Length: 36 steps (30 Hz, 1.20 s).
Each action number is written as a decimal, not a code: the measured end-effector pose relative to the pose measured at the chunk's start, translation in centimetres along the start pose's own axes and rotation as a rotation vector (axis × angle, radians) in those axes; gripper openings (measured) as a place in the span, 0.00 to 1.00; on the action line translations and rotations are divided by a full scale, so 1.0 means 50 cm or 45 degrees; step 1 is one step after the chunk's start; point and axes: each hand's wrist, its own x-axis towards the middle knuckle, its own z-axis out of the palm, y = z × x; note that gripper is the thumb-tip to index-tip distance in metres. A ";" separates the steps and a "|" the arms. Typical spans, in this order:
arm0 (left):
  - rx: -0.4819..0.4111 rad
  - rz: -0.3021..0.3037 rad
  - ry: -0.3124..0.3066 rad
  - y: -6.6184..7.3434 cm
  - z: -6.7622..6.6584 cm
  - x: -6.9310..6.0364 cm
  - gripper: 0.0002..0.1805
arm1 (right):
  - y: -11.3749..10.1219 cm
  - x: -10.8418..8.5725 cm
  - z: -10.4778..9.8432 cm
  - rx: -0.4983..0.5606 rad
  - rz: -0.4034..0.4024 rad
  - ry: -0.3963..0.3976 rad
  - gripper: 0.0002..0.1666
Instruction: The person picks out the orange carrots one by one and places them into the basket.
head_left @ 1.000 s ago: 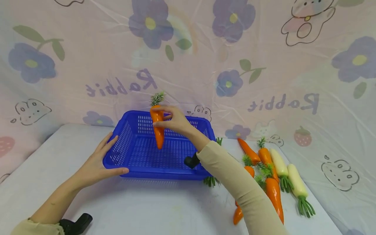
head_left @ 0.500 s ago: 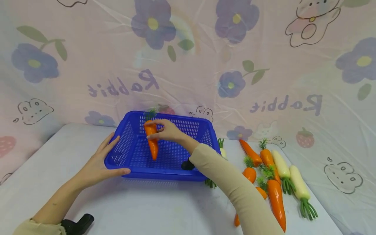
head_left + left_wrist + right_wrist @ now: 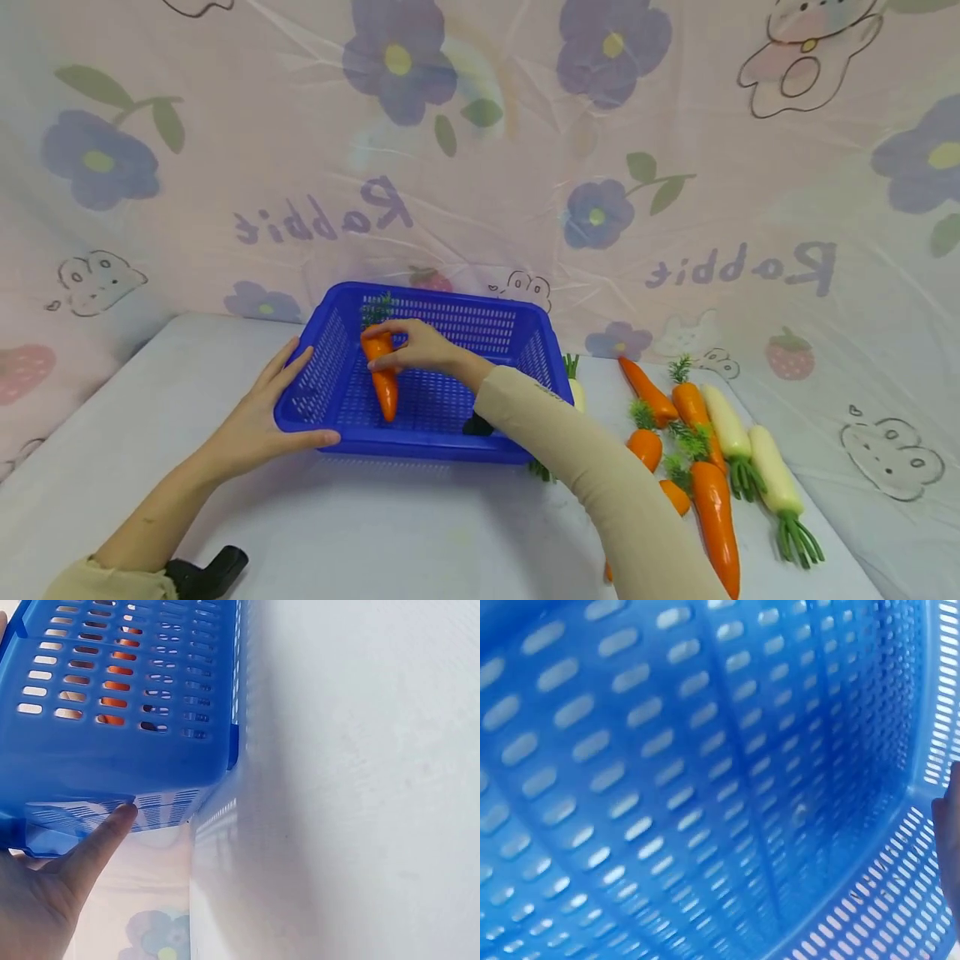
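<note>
Tip-down, a glossy orange carrot is pinched in my right hand inside a blue perforated plastic basket, my left hand spread against its end; too light a pinch could drop the carrot.

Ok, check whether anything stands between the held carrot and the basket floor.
Nothing visible does: the carrot in the right hand is inside the blue basket; bare mesh shows around its tip. The left hand touches the left end. Whether it touches bottom is unclear.
</note>
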 end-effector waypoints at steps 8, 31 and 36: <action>0.005 0.020 0.000 0.005 0.007 0.004 0.60 | 0.005 0.005 0.010 -0.068 0.039 -0.031 0.28; 0.010 -0.016 -0.004 0.008 0.000 0.003 0.61 | -0.034 -0.010 -0.005 -0.111 0.073 -0.379 0.39; 0.021 -0.026 -0.012 0.007 -0.007 0.003 0.61 | -0.063 -0.025 -0.015 -0.087 -0.060 -0.322 0.32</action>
